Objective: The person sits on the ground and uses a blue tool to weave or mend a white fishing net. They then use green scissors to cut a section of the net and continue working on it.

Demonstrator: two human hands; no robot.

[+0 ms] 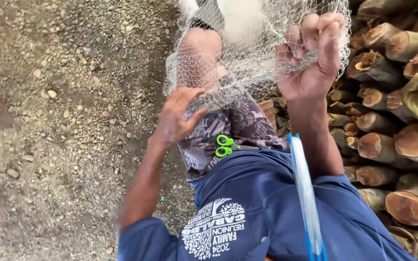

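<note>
Stretching the fishing net [247, 63] taut, upper centre of frame.
My right hand [310, 58] is bunching mesh in a tight grip; my left hand [175, 116], fingers loose, is spreading it evenly.

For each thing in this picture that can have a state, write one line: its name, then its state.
Fishing net: gathered, draped over the lap.
Right hand: fist closed on the fishing net.
Left hand: open, touching the fishing net's edge.
Green-handled scissors: closed, resting on the lap.
Cut logs: stacked, ends showing.
</note>
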